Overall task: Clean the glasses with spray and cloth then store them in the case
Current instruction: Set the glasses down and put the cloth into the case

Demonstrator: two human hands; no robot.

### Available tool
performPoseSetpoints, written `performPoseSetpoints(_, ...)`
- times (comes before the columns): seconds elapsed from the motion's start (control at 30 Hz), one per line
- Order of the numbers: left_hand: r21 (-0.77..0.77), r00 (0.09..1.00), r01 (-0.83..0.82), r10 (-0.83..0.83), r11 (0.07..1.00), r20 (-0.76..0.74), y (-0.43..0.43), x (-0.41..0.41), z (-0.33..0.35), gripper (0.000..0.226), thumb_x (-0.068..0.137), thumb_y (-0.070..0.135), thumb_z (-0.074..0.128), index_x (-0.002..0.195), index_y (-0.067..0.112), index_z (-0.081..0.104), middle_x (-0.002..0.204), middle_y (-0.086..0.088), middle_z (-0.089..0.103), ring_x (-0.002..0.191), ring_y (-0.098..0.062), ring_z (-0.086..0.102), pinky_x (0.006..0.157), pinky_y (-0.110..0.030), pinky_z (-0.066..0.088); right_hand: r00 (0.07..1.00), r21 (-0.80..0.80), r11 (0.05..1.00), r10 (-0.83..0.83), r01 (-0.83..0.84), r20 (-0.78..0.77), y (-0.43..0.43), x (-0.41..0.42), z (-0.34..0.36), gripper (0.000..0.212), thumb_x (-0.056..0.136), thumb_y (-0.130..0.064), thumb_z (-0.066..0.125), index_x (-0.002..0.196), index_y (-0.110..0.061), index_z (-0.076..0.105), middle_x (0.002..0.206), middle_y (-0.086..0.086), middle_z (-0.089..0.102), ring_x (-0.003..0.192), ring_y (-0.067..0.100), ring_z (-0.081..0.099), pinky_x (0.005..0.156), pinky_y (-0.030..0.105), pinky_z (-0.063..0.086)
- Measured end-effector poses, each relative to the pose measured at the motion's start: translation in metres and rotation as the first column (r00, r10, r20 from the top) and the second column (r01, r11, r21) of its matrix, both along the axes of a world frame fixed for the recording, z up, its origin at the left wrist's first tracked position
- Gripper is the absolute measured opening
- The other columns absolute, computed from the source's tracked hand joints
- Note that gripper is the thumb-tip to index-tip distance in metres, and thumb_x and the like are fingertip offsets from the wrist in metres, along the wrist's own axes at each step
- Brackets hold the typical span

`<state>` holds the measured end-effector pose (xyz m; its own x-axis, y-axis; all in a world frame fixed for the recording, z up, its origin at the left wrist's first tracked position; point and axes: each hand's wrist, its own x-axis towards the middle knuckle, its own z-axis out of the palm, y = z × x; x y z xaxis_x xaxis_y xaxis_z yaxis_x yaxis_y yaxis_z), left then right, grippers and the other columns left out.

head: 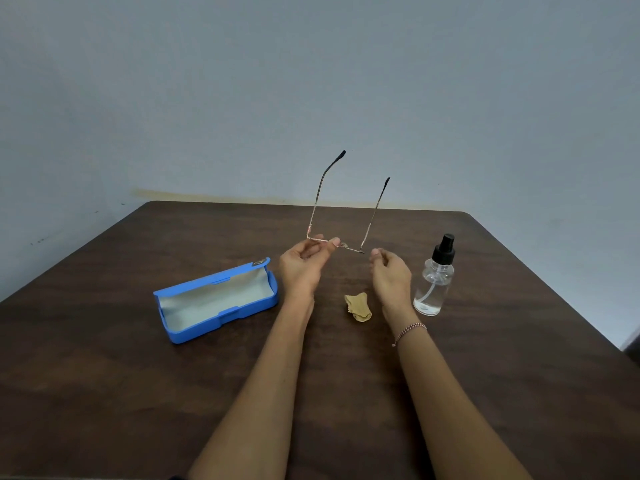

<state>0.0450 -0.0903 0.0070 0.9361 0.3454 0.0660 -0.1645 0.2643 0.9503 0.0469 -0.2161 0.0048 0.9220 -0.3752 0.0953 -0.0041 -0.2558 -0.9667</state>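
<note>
Only the left hand [301, 268] pinches the thin gold wire-framed glasses [346, 245], thumb and fingertips closed on the left half of the front bar. Held above the dark brown wooden table [138, 393] with both temples unfolded and pointing up and away, the frame could twist in that one-sided pinch and drop. The right hand [389, 275] is loosely curled and grasps nothing, its thumb just beside the frame's right corner, contact unclear; below lie the crumpled tan cloth [358, 306] between the wrists, the clear spray bottle with black pump [433, 285] to the right, and the open blue hard case [225, 320] to the left.
</note>
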Motion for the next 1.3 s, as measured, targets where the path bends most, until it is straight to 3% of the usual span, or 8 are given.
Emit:
performPoseSetpoints(0.17, -0.175, 0.99, 0.124, -0.133, 0.977, -0.039, -0.001, -0.002, 0.003, 0.033, 0.073, 0.011, 0.078, 0.102, -0.003, 0.067, 0.09, -0.009, 0.074, 0.086, -0.016, 0.071, 0.074, -0.022, 0.057, 0.99, 0.457, 0.883, 0.048, -0.104, 0.133, -0.001, 0.006, -0.005, 0.029, 0.095, -0.008, 0.05, 0.122, 0.003, 0.053, 0.096, 0.008, 0.064, 0.088, 0.018, 0.065, 0.081, 0.022, 0.055)
performPoseSetpoints(0.43, -0.169, 0.987, 0.109, -0.127, 0.98, -0.099, -0.005, 0.001, 0.0, 0.017, 0.077, 0.022, 0.075, 0.084, 0.009, 0.068, 0.087, -0.01, 0.072, 0.089, -0.018, 0.07, 0.081, -0.029, 0.057, 0.99, 0.457, 0.889, -0.057, -0.008, 0.129, -0.003, 0.01, -0.013, 0.023, 0.092, -0.004, 0.054, 0.114, -0.001, 0.061, 0.082, -0.003, 0.065, 0.073, 0.008, 0.064, 0.08, 0.024, 0.054)
performPoseSetpoints(0.67, -0.19, 0.999, 0.021, -0.029, 0.982, -0.037, -0.005, -0.001, 0.001, 0.024, 0.08, 0.012, 0.072, 0.102, 0.009, 0.062, 0.083, -0.005, 0.069, 0.084, -0.017, 0.069, 0.078, -0.028, 0.057, 0.989, 0.423, 0.906, -0.079, 0.021, 0.122, -0.003, 0.01, -0.016, 0.021, 0.09, -0.002, 0.058, 0.11, -0.005, 0.063, 0.081, -0.004, 0.066, 0.071, 0.007, 0.064, 0.069, 0.016, 0.053)
performPoseSetpoints(0.77, -0.032, 0.995, -0.094, 0.093, 0.995, -0.045, -0.008, 0.0, -0.003, 0.059, 0.078, 0.022, 0.075, 0.128, 0.004, 0.051, 0.083, -0.004, 0.065, 0.082, -0.016, 0.07, 0.073, -0.026, 0.058, 0.99, 0.417, 0.909, -0.083, 0.027, 0.117, -0.003, 0.009, -0.017, 0.02, 0.089, -0.002, 0.059, 0.109, -0.005, 0.063, 0.08, -0.003, 0.066, 0.069, 0.006, 0.064, 0.066, 0.014, 0.053)
performPoseSetpoints(0.83, 0.207, 0.983, -0.168, 0.18, 0.964, -0.038, -0.009, 0.002, -0.006, 0.057, 0.079, 0.034, 0.072, 0.125, 0.004, 0.055, 0.076, 0.003, 0.063, 0.077, -0.013, 0.069, 0.075, -0.03, 0.058, 0.99, 0.394, 0.918, -0.091, 0.044, 0.104, -0.004, 0.009, -0.017, 0.019, 0.089, -0.002, 0.059, 0.108, -0.006, 0.064, 0.081, -0.004, 0.066, 0.069, 0.005, 0.064, 0.066, 0.014, 0.053)
performPoseSetpoints(0.97, 0.587, 0.968, -0.211, 0.252, 0.781, 0.012, -0.007, 0.005, -0.015, 0.039, 0.082, 0.055, 0.059, 0.083, 0.017, 0.064, 0.068, 0.001, 0.063, 0.073, -0.015, 0.068, 0.075, -0.04, 0.057, 0.991, 0.283, 0.955, -0.113, 0.086, 0.079, -0.006, 0.012, -0.02, 0.019, 0.091, -0.005, 0.057, 0.108, -0.005, 0.065, 0.079, -0.007, 0.065, 0.07, 0.006, 0.065, 0.076, 0.02, 0.054)
performPoseSetpoints(1.07, 0.79, 0.957, -0.186, 0.29, 0.584, 0.012, -0.006, 0.003, -0.016, 0.059, 0.086, 0.062, 0.047, 0.095, 0.008, 0.069, 0.09, -0.01, 0.068, 0.092, -0.021, 0.064, 0.071, -0.032, 0.049, 0.988, 0.176, 0.976, -0.14, 0.127, 0.059, -0.005, 0.012, -0.021, 0.021, 0.091, -0.009, 0.056, 0.108, -0.006, 0.067, 0.072, -0.008, 0.064, 0.076, 0.011, 0.067, 0.082, 0.029, 0.054)
performPoseSetpoints(1.3, 0.93, 0.936, -0.057, 0.345, 0.363, -0.077, -0.003, -0.001, -0.015, 0.062, 0.087, 0.067, 0.035, 0.07, 0.012, 0.056, 0.075, -0.005, 0.059, 0.076, -0.017, 0.058, 0.056, -0.028, 0.038, 0.989, -0.074, 0.987, -0.145, 0.145, 0.0, -0.008, 0.007, -0.019, 0.023, 0.094, -0.013, 0.05, 0.106, -0.008, 0.068, 0.089, 0.009, 0.071, 0.084, 0.015, 0.064, 0.073, 0.021, 0.042)
